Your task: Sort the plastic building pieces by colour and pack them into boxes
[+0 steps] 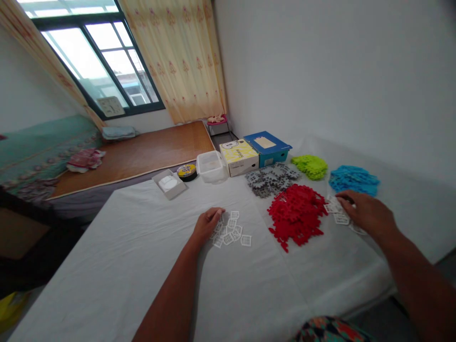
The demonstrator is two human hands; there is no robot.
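The left hand (pixel 208 224) touches white grids (pixel 235 229) left of the red pile (pixel 296 213); the right hand (pixel 369 213) touches white pieces (pixel 341 218) right of it.

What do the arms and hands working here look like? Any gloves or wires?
They are a person's. The left grip and right grip are ungloved hands, with no cables or markings visible. The left forearm and right forearm are bare, with no sleeves showing. Patterned cloth in dark, red-orange and teal, probably clothing, shows at the bottom edge.
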